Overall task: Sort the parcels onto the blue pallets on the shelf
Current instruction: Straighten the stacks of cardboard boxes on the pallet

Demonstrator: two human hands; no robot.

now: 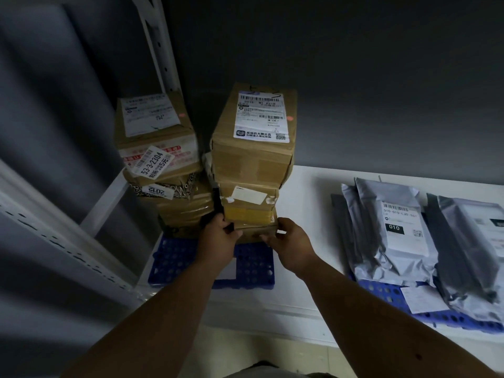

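Forearms: both reach from the bottom of the head view up to the foot of the right-hand carton stack.
Left hand (218, 232): its grip is curled round the near left corner of the bottom carton (252, 223), where a dark strip shows; probably steadying that side.
Right hand (289, 241): thumb on the carton's right corner, fingers pinching the lower front edge, so the pair brace the box from both sides, likely to square it under the load.
Right stack: the tall labelled carton (255, 137) sits on top, a little overhanging; that may explain the two-handed hold low down.
Left stack (161, 156): more cartons, just beside it, against the white shelf upright (159, 47).
Left blue pallet (253, 264): on the white shelf (308, 203), carrying both carton stacks.
Grey poly mailers (392, 227): lying flat on the right blue pallet (387, 291), well apart; soft bags seem kept from boxes.
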